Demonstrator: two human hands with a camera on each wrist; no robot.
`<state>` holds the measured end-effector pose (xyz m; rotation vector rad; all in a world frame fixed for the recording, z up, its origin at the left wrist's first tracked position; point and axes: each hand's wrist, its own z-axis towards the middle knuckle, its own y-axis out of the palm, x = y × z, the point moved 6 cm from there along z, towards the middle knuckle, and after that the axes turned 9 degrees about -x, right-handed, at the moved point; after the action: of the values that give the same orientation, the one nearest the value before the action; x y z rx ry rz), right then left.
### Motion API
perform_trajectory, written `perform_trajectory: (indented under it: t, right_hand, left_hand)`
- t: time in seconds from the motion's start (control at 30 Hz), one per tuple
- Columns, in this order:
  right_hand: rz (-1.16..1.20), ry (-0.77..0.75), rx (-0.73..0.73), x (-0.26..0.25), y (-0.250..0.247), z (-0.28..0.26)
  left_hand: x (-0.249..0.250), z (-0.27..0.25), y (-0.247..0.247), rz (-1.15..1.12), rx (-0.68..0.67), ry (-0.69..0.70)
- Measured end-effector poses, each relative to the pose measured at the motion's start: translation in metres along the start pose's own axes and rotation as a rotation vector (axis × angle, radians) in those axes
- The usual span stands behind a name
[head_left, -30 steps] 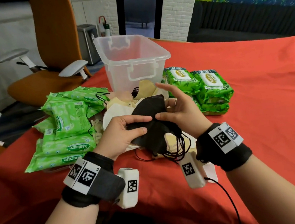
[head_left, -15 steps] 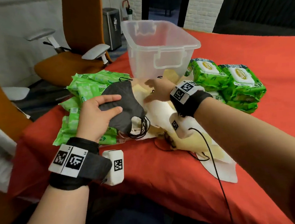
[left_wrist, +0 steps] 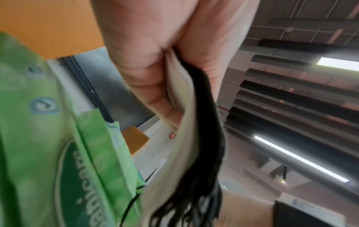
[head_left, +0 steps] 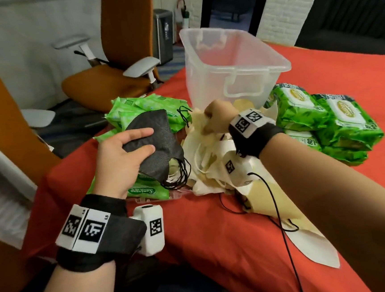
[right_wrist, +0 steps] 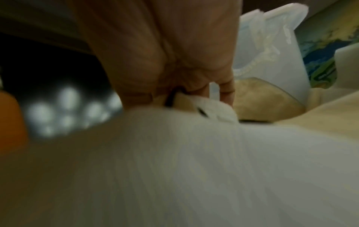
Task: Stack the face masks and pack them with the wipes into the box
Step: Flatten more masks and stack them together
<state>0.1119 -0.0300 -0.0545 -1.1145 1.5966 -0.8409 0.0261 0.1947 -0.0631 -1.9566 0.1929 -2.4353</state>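
Black folded fabric mask stack (head_left: 154,144) sits gripped in left hand (head_left: 118,159), above green wipes packs (head_left: 144,189); right hand (head_left: 217,118) pinches a cream mask (head_left: 199,126) rightward, before clear plastic box (head_left: 233,65).

1. The right hand (right_wrist: 165,50) fills the top middle of the picture, and it is blurry.
2. Its fingers (right_wrist: 225,86) bend down and pinch a white face mask (right_wrist: 211,110) near the middle of the picture.
3. A thin black string (right_wrist: 170,98) shows just under the fingers.
4. A big pale sheet (right_wrist: 194,176), very blurry, fills the whole bottom part.
5. Tan face masks (right_wrist: 268,99) lie on the right, just past the fingers.
6. The clear box (right_wrist: 272,50) stands at the upper right, behind the tan masks.
7. The left side is dark with soft white light spots (right_wrist: 66,110).
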Motion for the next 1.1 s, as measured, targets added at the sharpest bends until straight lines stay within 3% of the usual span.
perform_trajectory:
  t: [0.23,0.3,0.37,0.5,0.63,0.83,0.93,1.0,1.03,1.1]
  right_hand:
    - [0.891,-0.381,0.445,0.024,-0.072,-0.073]
    - [1.06,-0.478,0.436,0.028,-0.076,-0.093]
    - [1.162,-0.548,0.314,0.026,-0.068,-0.108]
    - [1.007,-0.455,0.119,0.021,-0.029,-0.124]
    - [1.029,-0.345,0.145,0.038,-0.009,-0.125]
    - [1.133,-0.23,0.459,0.074,-0.035,-0.141]
    - [0.777,-0.15,0.87,0.085,-0.062,-0.162]
    - [0.522,-0.196,0.983,0.069,-0.066,-0.175]
    - [0.439,-0.268,0.916,0.054,-0.062,-0.175]
    - [0.267,-0.368,0.612,0.024,-0.038,-0.166]
  left_hand:
    - [-0.003,0.007,0.025,0.015,-0.052,-0.025]
    - [0.002,0.009,0.038,-0.014,-0.084,-0.041]
    - [0.007,0.008,0.053,-0.16,-0.155,-0.067]
    - [0.024,0.001,0.086,-0.4,-0.366,-0.055]
    - [0.032,-0.003,0.102,-0.181,-0.352,0.02]
    - [0.031,-0.008,0.102,-0.133,-0.294,0.094]
    - [0.032,-0.008,0.104,-0.042,-0.28,0.089]
    - [0.033,-0.008,0.107,0.003,-0.261,0.049]
    - [0.032,-0.008,0.109,-0.018,-0.255,0.024]
    - [0.032,-0.009,0.113,-0.197,-0.294,-0.04]
